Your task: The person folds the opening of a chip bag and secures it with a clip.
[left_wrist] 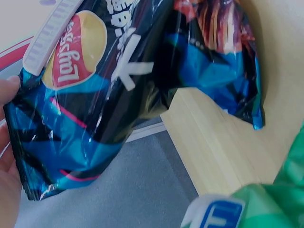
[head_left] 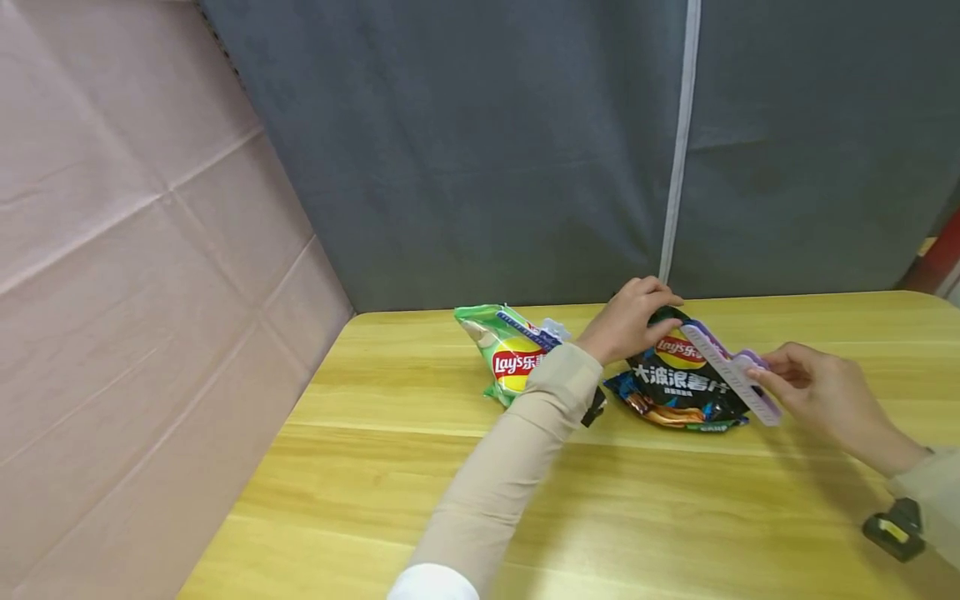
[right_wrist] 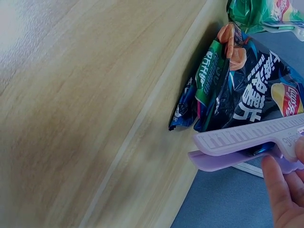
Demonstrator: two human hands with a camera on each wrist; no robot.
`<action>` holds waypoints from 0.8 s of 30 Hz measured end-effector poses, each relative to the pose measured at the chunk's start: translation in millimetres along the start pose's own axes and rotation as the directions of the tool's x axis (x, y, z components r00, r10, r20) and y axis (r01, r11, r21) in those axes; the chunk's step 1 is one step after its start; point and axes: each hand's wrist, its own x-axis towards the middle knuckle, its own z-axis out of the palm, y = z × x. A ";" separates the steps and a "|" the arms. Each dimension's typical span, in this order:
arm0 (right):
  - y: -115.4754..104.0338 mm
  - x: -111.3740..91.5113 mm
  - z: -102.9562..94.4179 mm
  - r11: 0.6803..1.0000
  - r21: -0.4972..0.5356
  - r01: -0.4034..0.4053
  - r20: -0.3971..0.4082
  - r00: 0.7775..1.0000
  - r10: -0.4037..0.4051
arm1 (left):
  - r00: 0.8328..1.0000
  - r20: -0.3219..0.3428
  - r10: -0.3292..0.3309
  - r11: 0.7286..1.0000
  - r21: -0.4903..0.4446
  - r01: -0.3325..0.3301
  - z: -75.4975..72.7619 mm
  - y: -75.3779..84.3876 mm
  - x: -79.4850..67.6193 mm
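Note:
A black Lay's chip bag (head_left: 678, 396) leans on the table, its lower edge toward the person. My left hand (head_left: 630, 321) holds the bag's top corner, and in the left wrist view its fingers (left_wrist: 8, 90) lie along the bag's edge. A light purple bag clip (head_left: 723, 367) lies slantwise across the bag's upper right part. My right hand (head_left: 828, 396) pinches the clip's handle between thumb and fingers. In the right wrist view the two bars of the clip (right_wrist: 237, 140) stand apart at the near end, with bag film between them farther along.
Left of the black bag stands a green Lay's bag (head_left: 480, 333) with a dark blue clip (head_left: 525, 327) across its top; the left forearm partly hides it. Behind the wooden table (head_left: 360, 417) hangs a grey curtain (head_left: 487, 167). A pinkish sheet (head_left: 150, 292) covers the left side.

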 end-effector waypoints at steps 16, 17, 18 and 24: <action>-1.7 2.9 0.5 1.000 -0.007 -0.020 0.017 1.000 0.020 | 0.999 -0.003 -0.037 0.988 0.149 0.037 -3.9 -8.5 -0.6; -1.3 3.1 0.6 1.000 -0.006 -0.014 0.015 1.000 0.015 | 0.999 -0.010 -0.041 0.983 0.177 0.042 -3.7 -8.4 -0.8; -1.0 3.3 0.9 1.000 -0.004 -0.009 0.013 1.000 0.009 | 0.999 -0.016 -0.047 0.978 0.202 0.049 -3.7 -8.2 -1.2; -0.1 3.0 2.2 1.000 0.007 0.010 -0.002 1.000 -0.010 | 0.996 -0.044 -0.082 0.963 0.254 0.091 -2.6 -7.7 -3.3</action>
